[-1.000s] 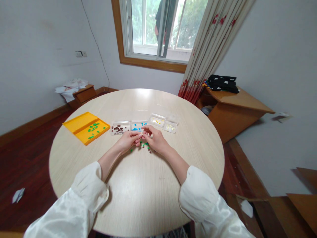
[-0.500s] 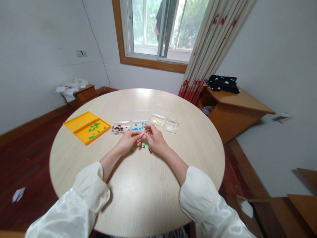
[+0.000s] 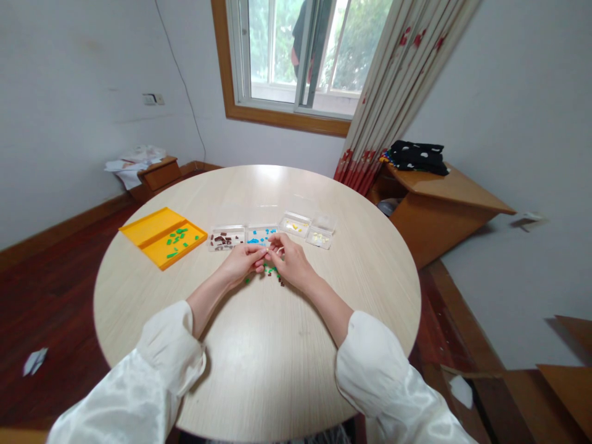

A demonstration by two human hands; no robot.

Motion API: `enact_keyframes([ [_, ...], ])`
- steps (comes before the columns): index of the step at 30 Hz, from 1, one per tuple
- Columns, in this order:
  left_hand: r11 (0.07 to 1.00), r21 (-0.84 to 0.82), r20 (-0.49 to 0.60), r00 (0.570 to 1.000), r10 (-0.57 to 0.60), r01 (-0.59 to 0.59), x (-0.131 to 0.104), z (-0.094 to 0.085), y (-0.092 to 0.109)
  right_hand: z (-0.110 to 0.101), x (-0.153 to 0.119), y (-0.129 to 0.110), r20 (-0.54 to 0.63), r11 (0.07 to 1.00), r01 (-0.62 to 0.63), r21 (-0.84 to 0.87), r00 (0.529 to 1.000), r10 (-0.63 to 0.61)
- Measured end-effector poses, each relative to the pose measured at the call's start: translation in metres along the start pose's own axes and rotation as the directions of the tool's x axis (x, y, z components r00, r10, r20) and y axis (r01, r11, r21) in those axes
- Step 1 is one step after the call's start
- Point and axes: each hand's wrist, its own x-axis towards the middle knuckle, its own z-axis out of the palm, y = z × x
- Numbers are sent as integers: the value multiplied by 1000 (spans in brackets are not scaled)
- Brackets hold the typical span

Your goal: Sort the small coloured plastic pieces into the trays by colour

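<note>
My left hand and my right hand meet above the middle of the round table. Thumbs and fingertips of both are pinched together around a small cream-coloured piece, mostly covered by the fingers. Just below the hands lie several loose green pieces and small dark brown pieces. Right behind the fingers is a clear box with blue pieces, partly hidden by my right hand. Another clear box with brown pieces stands beside it, to the left.
An open orange case with green pieces sits on the table's left. Clear boxes with yellow pieces and cream pieces stand at the back right. Beyond the table are a wooden cabinet and a curtain.
My fingertips have drawn closer over the small cream piece, so less of it shows. The boxes and loose pieces have stayed in place; the view has shifted very slightly.
</note>
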Motion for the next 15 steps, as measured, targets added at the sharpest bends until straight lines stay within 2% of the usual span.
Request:
enact_keyframes([
  [7,999,43,-42,999,18,-16,-1,5,-1,-2,0,-7,-13,997,-28,-69,1000,27],
  [15,981,181,-79,993,85,-69,-1,8,-2,-2,0,-8,-4,996,-41,-82,999,41],
])
